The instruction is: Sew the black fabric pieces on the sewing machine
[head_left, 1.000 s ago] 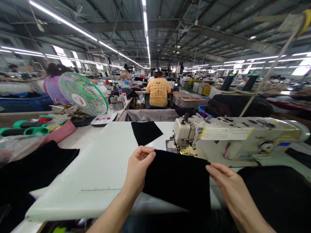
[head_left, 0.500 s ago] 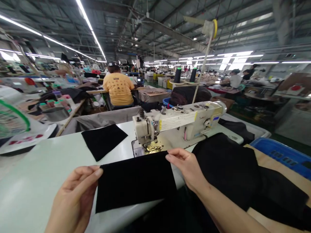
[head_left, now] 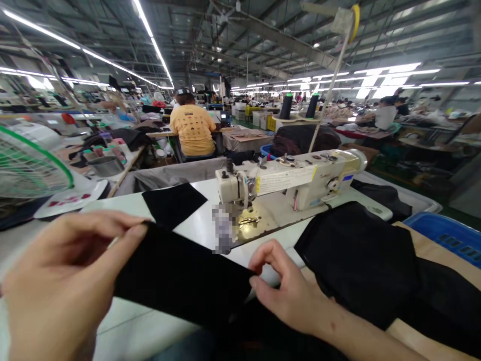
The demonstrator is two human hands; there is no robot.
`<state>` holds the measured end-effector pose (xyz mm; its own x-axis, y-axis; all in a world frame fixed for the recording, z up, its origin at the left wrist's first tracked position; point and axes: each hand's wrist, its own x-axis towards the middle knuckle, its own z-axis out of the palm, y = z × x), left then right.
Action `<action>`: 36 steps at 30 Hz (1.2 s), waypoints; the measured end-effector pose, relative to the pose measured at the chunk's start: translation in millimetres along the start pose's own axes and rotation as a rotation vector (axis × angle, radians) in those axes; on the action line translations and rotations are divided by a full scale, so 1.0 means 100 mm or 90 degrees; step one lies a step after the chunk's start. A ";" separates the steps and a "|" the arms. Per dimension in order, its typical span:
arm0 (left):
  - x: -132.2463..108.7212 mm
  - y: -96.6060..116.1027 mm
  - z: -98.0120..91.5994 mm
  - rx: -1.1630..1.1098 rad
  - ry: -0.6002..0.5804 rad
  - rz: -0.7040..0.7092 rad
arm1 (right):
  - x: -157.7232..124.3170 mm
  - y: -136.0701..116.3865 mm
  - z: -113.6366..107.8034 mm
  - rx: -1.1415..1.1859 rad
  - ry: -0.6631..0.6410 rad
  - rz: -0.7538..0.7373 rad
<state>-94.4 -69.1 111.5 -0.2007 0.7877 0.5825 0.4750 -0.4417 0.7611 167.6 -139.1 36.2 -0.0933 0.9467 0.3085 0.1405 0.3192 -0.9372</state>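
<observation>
My left hand (head_left: 63, 281) pinches the left end of a black fabric panel (head_left: 180, 276) between thumb and fingers, close to the camera. My right hand (head_left: 285, 291) holds the panel's right corner with curled fingers. The panel hangs taut and slanted above the white sewing table (head_left: 135, 321), in front of the needle area of an industrial sewing machine (head_left: 289, 185). A pixelated patch (head_left: 224, 228) hides part of the machine's front. A second black fabric piece (head_left: 173, 204) lies flat on the table, beyond my left hand. A heap of black fabric (head_left: 356, 255) lies to the right of my right hand.
A green-caged fan (head_left: 26, 160) stands at the far left, by a metal bowl (head_left: 105, 166). A blue crate (head_left: 447, 238) sits at the right. A co-worker in a yellow T-shirt (head_left: 193, 130) sits at a bench beyond. Thread cones (head_left: 298, 106) stand behind the machine.
The view has shifted slightly right. My left hand has moved left and closer to the camera, and my right hand has dropped lower on the panel, which now slants downward to the right.
</observation>
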 end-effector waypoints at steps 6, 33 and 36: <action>0.35 -0.35 0.98 0.154 -0.514 -0.054 | -0.27 0.39 0.11 -0.149 -0.189 -0.136; 0.11 -1.24 1.82 0.196 -0.485 -0.055 | -0.19 0.94 -0.09 -0.433 -0.191 -0.271; -0.07 -1.02 1.68 0.263 -0.416 -0.022 | -0.21 0.94 -0.12 -0.443 -0.194 -0.294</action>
<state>2.9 42.6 -17.8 0.2640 0.9483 0.1760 0.7843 -0.3173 0.5332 194.3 -128.3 -56.3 -0.5332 0.6961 0.4808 0.5821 0.7143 -0.3886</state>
